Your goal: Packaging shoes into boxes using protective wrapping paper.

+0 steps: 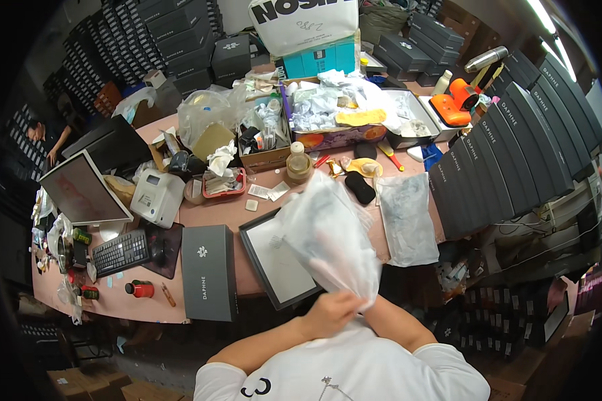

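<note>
A translucent white bag (pixel 328 227) is held up in front of my chest, over the right part of an open grey shoebox (pixel 247 240). My left hand (pixel 333 313) is closed on the bag's near edge. My right forearm runs into the bag's near end, and my right hand (pixel 338 247) shows only as a blurred pinkish shape through the film; its fingers are hidden. White paper with a small printed mark (pixel 272 250) lies in the shoebox. Left of it rests the grey shoebox lid (pixel 208 267). Another white bag (pixel 408 217), with something darker inside, lies flat to the right.
Stacked grey shoeboxes (pixel 508 147) wall off the right side. Behind are a carton of crumpled white paper (pixel 331 134), a glue bottle (pixel 299 164) and a black shoe-shaped item (pixel 360 188). A monitor (pixel 83 190), keyboard (pixel 120 252) and label printer (pixel 157 197) stand left. Another person (pixel 50 140) is far left.
</note>
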A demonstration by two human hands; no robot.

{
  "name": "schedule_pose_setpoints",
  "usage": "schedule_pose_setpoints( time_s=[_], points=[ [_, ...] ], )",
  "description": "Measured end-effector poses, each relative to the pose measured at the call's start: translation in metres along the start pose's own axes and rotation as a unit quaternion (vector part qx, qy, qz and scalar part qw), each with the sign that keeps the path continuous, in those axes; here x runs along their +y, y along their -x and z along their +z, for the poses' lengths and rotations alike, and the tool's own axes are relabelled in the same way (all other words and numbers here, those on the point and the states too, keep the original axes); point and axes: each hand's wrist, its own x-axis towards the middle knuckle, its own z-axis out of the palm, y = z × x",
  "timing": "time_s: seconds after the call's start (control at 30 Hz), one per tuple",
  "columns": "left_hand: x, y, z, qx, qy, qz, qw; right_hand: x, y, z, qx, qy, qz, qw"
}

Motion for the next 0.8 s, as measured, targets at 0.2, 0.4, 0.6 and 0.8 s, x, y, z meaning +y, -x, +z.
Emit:
schedule_pose_setpoints(
  time_s=[0.2, 0.4, 0.6, 0.8],
  points=[
    [0.005, -0.006, -0.02, 0.032, -0.003, -0.109, 0.993, -0.004, -0.004, -0.013, -0.022, 0.108, -0.008, 0.994],
    [-0.002, -0.006, 0.022, -0.157, 0.029, -0.062, 0.985, -0.008, -0.012, -0.014, -0.076, 0.157, 0.013, 0.985],
    [-0.063, 0.026, -0.064, 0.49, 0.257, -0.36, 0.751, -0.029, 0.006, -0.042, -0.171, 0.181, -0.029, 0.968],
    [-0.084, 0.025, -0.112, 0.459, 0.491, -0.331, 0.663, 0.02, 0.014, -0.048, -0.155, -0.007, -0.029, 0.987]
  ],
)
